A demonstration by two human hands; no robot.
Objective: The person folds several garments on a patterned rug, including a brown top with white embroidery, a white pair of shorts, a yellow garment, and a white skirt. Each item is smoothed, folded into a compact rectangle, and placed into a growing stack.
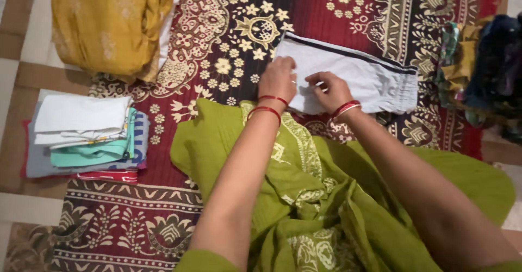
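Both hands press on the near edge of a pale grey pair of shorts [353, 76] lying flat on the patterned red rug [228, 27]: the left hand [278, 79] rests palm down with fingers together, the right hand [330, 90] has its grip pinched on the cloth. To fold it well, the left hand should pin the cloth flat while the right draws its edge over evenly, keeping the sides lined up. The shorts are light grey with a dark stripe along the far side and a gathered waistband at the right end.
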